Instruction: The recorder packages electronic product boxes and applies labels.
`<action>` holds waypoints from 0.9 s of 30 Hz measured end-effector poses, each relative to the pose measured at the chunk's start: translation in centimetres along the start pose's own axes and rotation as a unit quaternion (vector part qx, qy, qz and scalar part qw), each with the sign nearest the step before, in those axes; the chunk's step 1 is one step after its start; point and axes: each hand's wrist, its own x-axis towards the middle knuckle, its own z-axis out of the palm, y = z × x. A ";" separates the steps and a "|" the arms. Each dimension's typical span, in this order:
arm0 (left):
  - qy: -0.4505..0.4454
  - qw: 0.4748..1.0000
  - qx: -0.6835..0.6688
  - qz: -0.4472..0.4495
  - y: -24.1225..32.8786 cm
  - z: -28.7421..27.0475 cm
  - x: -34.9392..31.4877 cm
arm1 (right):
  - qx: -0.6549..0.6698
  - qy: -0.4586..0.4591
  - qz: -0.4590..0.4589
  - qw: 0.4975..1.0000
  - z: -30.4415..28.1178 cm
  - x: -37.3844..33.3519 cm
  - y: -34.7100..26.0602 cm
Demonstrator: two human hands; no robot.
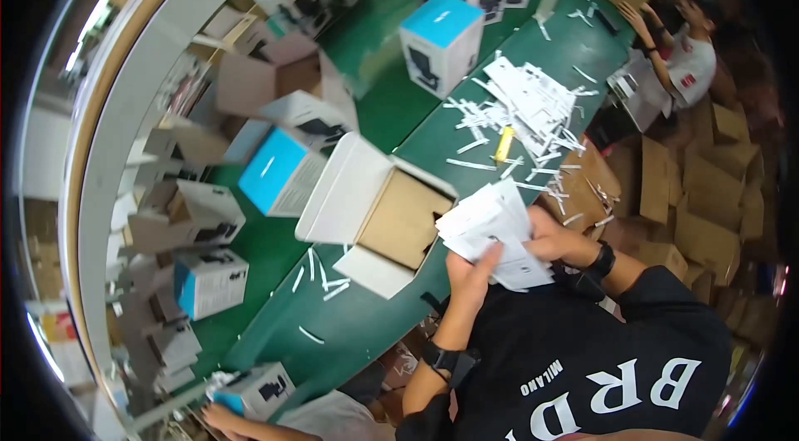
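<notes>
White leaflets (491,229) pinched in grip of left hand (472,275) and right hand (556,241).

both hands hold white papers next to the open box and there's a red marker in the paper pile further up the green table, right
Not quite: the marker is yellow, not red, as the head view shows. The rest holds: the left hand and right hand hold white papers beside the open box, with the paper pile further up the green table.

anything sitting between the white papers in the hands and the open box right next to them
Nothing visible does. The white papers are held by both hands just beside the open box, whose flaps are folded back and whose brown inside shows bare.
</notes>
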 end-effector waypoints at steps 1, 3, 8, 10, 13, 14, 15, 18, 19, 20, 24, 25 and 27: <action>0.019 0.997 -0.045 -0.052 -0.7 1.4 0.8 | 0.082 0.055 0.013 0.995 0.4 -0.3 1.5; 0.010 0.997 -0.043 -0.065 -2.7 3.1 2.0 | 0.248 0.147 0.028 0.957 -0.1 -0.6 3.5; 0.066 0.990 -0.023 -0.122 -7.4 7.8 6.1 | 0.078 0.215 0.051 0.972 -3.8 -1.7 3.1; 0.082 0.987 -0.010 -0.141 -7.8 9.2 7.3 | -0.092 0.199 0.055 0.974 -6.2 -0.9 2.7; 0.013 0.990 -0.077 -0.120 -7.4 10.2 7.8 | -0.142 0.226 0.019 0.963 -11.8 1.7 2.0; 0.018 0.990 -0.076 -0.118 -6.9 9.7 7.8 | -0.154 0.276 -0.015 0.949 -13.7 2.9 1.4; -0.001 0.984 -0.048 -0.172 -6.3 8.6 7.8 | -0.164 0.327 -0.049 0.929 -15.7 4.1 1.0; 0.021 0.976 -0.027 -0.214 -7.1 4.8 5.6 | -0.185 0.295 -0.020 0.937 -23.8 6.0 2.6; 0.055 0.979 -0.016 -0.195 -7.7 3.4 4.7 | -0.186 0.295 -0.025 0.937 -26.1 6.2 4.0; 0.090 0.981 -0.006 -0.174 -8.1 2.2 3.9 | -0.375 0.290 0.019 0.880 -28.3 6.3 5.4; 0.225 0.963 -0.035 -0.147 -7.0 -2.1 0.1 | -0.532 0.314 0.004 0.786 -31.0 9.8 4.9; 0.230 0.962 -0.036 -0.143 -6.3 -2.1 -0.9 | -0.522 0.333 -0.020 0.785 -31.2 10.8 4.6; 0.356 0.918 -0.161 -0.070 -4.5 -2.0 -2.6 | -0.461 0.369 -0.121 0.798 -33.2 15.1 1.6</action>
